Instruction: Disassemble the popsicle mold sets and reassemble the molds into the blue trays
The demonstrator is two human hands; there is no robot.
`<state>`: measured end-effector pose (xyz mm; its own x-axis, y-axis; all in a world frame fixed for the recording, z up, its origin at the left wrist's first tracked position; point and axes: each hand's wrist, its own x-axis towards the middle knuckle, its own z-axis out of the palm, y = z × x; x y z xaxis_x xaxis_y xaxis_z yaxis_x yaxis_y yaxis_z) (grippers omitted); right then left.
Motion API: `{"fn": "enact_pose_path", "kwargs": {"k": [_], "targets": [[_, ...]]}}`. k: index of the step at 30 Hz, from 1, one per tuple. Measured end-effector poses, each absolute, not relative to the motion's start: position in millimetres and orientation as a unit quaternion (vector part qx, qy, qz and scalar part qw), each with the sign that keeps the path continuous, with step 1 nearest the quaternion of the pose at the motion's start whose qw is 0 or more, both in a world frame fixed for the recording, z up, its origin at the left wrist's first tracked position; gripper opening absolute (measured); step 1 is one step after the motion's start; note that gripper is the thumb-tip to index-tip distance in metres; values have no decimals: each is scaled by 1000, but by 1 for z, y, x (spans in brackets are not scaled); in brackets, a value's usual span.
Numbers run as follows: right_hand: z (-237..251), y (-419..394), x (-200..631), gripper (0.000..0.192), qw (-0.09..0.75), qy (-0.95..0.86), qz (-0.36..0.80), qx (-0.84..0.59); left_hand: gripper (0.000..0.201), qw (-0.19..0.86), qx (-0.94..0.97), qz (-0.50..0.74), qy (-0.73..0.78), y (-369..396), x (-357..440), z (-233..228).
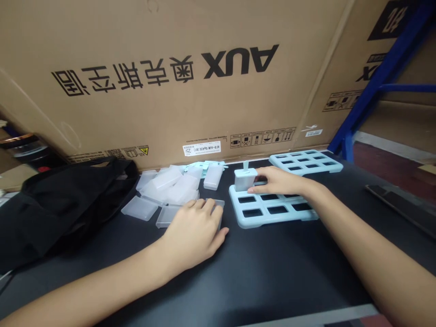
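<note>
A light blue tray point(272, 218) with rectangular slots lies on the black table. One translucent plastic mould cup point(244, 178) with a blue stick top stands in its far left slot. My right hand point(277, 180) rests on the tray beside that cup, fingertips touching it. My left hand point(197, 230) lies palm down over a translucent cup point(219, 204) at the near edge of a pile of translucent cups point(173, 188). Whether the left hand grips the cup is hidden.
A second blue slotted tray point(304, 161) lies at the back right. A black bag point(57, 204) sits at the left. Large cardboard boxes point(190, 72) stand behind the table. A blue metal rack point(378, 77) rises at right. A dark flat object point(398, 204) lies at the right edge.
</note>
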<state>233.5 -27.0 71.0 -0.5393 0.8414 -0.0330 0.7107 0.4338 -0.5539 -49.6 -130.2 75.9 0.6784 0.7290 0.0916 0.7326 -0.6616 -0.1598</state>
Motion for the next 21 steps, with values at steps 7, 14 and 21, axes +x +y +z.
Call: {"fn": "enact_pose_path", "kwargs": {"k": [7, 14, 21], "targets": [[78, -30, 236, 46, 87, -842, 228, -481, 37, 15, -900, -30, -434, -130, -48, 68], [88, -35, 242, 30, 79, -844, 227, -479, 31, -47, -925, -88, -366, -134, -42, 60], [91, -26, 264, 28, 122, -829, 182, -514, 22, 20, -898, -428, -100, -139, -40, 41]]}}
